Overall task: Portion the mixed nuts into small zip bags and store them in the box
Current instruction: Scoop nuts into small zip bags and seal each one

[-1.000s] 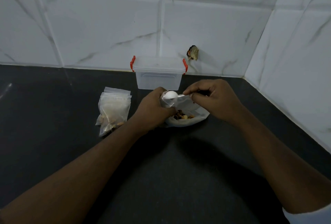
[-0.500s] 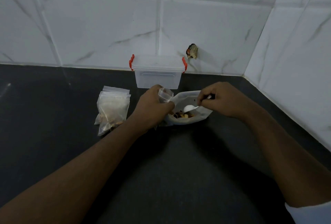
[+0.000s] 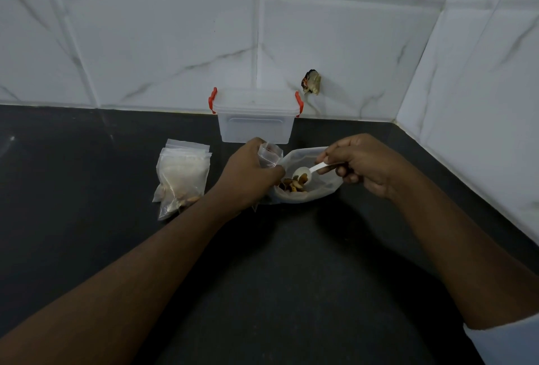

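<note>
My left hand (image 3: 248,172) grips a small clear zip bag (image 3: 269,156) by its mouth, holding it upright just left of the big open bag (image 3: 320,189) of mixed nuts (image 3: 293,185). My right hand (image 3: 361,164) pinches the handle of a white plastic spoon (image 3: 303,173), whose bowl dips into the big bag right above the nuts. A clear box (image 3: 255,122) with a lid and red clips stands shut against the wall behind both hands.
A pile of small zip bags (image 3: 182,177), some holding nuts, lies on the dark counter (image 3: 277,277) to the left of my left hand. White tiled walls close the back and right side. A small dark object (image 3: 311,85) sticks on the back wall.
The spoon left the mouth of the small bag and dropped to the right into the big bag. My left hand kept the small bag in place.
</note>
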